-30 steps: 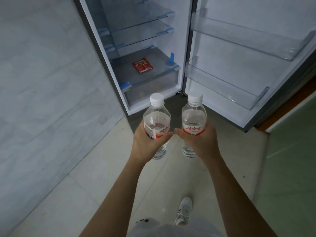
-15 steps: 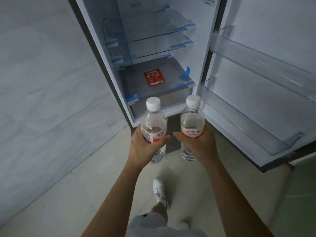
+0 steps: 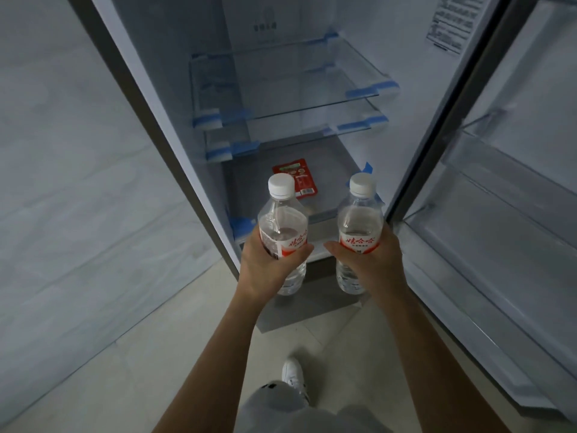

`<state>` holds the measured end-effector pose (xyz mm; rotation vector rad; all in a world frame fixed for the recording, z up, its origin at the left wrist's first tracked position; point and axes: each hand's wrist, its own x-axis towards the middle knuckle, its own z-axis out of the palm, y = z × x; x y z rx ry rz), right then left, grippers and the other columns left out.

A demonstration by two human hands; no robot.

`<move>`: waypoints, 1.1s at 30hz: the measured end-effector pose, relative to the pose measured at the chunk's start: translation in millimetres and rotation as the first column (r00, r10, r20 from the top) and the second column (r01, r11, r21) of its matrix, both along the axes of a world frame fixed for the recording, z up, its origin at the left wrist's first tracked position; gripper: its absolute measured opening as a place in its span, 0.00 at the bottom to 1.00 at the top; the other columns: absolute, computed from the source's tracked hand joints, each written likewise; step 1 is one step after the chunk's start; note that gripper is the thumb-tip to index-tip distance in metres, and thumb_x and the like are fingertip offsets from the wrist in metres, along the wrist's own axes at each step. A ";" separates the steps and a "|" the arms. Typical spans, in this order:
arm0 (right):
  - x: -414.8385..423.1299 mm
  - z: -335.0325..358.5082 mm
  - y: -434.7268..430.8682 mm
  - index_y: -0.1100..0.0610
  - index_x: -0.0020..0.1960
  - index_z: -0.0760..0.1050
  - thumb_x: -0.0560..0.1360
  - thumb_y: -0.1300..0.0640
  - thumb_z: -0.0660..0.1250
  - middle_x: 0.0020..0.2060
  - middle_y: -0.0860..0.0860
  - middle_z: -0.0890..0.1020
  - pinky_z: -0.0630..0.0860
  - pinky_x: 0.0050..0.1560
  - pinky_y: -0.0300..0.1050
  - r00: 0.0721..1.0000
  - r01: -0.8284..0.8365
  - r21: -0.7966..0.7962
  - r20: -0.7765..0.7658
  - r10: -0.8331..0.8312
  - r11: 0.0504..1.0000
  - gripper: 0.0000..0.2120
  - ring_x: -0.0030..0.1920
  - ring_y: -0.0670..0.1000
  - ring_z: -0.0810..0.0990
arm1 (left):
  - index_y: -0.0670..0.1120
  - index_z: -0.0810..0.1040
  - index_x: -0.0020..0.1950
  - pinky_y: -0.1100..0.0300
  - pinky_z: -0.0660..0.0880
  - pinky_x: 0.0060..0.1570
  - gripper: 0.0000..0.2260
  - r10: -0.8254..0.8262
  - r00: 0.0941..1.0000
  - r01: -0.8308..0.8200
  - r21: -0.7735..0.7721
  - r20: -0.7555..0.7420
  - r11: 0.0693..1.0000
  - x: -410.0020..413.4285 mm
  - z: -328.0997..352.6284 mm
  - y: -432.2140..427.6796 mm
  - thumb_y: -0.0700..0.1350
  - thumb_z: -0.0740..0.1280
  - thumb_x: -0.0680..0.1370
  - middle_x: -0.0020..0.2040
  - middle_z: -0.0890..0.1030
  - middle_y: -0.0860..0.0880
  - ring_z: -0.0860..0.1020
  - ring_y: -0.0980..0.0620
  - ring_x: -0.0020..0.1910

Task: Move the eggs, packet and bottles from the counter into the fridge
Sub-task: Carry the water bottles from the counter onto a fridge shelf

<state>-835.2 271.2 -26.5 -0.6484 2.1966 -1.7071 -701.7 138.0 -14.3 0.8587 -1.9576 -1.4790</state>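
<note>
You're holding a water bottle in each hand, both upright, white caps, red labels. Your left hand is wrapped round the middle of the left bottle, thumb across the label. Your right hand grips the right bottle the same way. The two bottles are side by side with a gap between them, right in front of the open fridge, low down. The red packet lies flat on the bottom shelf, partly hidden behind the left bottle's cap. Above it are two glass shelves with blue tape at the corners. The fridge door hangs open on your right. One white shoe is on the pale tile floor.
</note>
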 end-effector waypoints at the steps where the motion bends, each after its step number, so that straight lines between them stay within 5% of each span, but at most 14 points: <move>1: -7.0 -0.6 -7.6 0.50 0.61 0.74 0.64 0.57 0.83 0.49 0.42 0.83 0.76 0.44 0.25 1.000 0.004 -0.006 0.000 -0.004 1.000 0.29 0.48 0.34 0.81 | 0.55 0.74 0.58 0.76 0.75 0.40 0.22 0.002 1.000 -0.002 -0.005 -0.001 1.000 -7.6 0.1 -9.7 0.45 0.79 0.69 0.49 0.82 0.60 0.81 0.67 0.47; 10: -44.4 -8.0 -43.1 0.41 0.53 0.70 0.63 0.59 0.83 0.46 0.38 0.80 0.74 0.44 0.22 1.000 0.016 0.011 -0.020 -0.016 1.000 0.29 0.46 0.31 0.80 | 0.59 0.73 0.54 0.77 0.74 0.40 0.22 0.019 1.000 -0.019 0.001 0.012 1.000 -53.3 6.4 -42.3 0.43 0.79 0.69 0.47 0.82 0.60 0.81 0.67 0.46; 17: -75.7 1.6 -58.9 0.41 0.58 0.68 0.64 0.55 0.82 0.48 0.34 0.78 0.72 0.44 0.23 1.000 -0.024 0.030 0.019 0.024 0.999 0.31 0.46 0.29 0.78 | 0.55 0.74 0.58 0.75 0.75 0.41 0.23 0.081 0.997 -0.081 0.028 0.008 0.996 -73.2 8.7 -43.7 0.47 0.79 0.68 0.50 0.82 0.58 0.81 0.65 0.48; 24: -91.1 39.9 -76.5 0.38 0.54 0.68 0.64 0.54 0.82 0.48 0.32 0.77 0.71 0.39 0.23 0.996 -0.094 -0.032 0.011 0.094 0.995 0.29 0.46 0.22 0.75 | 0.50 0.76 0.57 0.69 0.78 0.45 0.21 0.051 0.987 -0.052 -0.003 -0.150 0.999 -86.4 52.4 -45.6 0.48 0.77 0.66 0.48 0.85 0.57 0.83 0.59 0.48; 27: -102.0 66.8 -89.3 0.46 0.60 0.72 0.63 0.54 0.82 0.49 0.38 0.81 0.74 0.43 0.23 0.993 -0.113 -0.098 -0.032 0.110 0.989 0.29 0.48 0.30 0.79 | 0.47 0.77 0.56 0.68 0.78 0.45 0.18 0.043 0.976 -0.053 -0.042 -0.215 0.998 -94.5 75.5 -53.0 0.44 0.77 0.68 0.47 0.85 0.56 0.84 0.57 0.46; 33: -123.8 130.1 -121.1 0.52 0.60 0.75 0.64 0.54 0.82 0.49 0.45 0.84 0.81 0.50 0.41 0.988 -0.133 -0.205 -0.103 0.114 0.970 0.28 0.49 0.44 0.83 | 0.41 0.78 0.54 0.56 0.82 0.46 0.22 0.061 0.946 -0.102 -0.115 -0.318 0.988 -111.1 121.7 -81.4 0.49 0.79 0.67 0.45 0.85 0.46 0.85 0.49 0.45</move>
